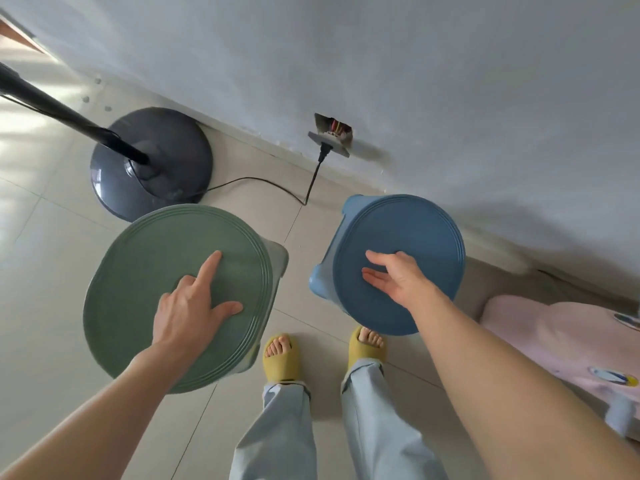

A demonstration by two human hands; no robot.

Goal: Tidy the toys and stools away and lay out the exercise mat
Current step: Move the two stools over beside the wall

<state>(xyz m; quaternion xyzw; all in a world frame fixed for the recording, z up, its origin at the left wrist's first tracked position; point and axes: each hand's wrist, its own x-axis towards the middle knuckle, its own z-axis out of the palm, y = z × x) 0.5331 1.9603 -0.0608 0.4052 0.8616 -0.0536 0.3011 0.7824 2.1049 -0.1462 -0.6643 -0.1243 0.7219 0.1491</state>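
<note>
A green round stool stands at the left on the tiled floor, in front of my feet. My left hand lies on its seat, index finger and thumb stretched out and the other fingers curled, gripping nothing that I can see. A blue round stool stands at the right, close to the wall. My right hand hovers over its seat with the fingers spread and nothing in them. A pink plush toy lies on the floor at the far right.
A dark grey fan base with its black pole stands behind the green stool. Its black cord runs across the floor to a wall socket. The white wall rises right behind both stools. My feet in yellow slippers stand between the stools.
</note>
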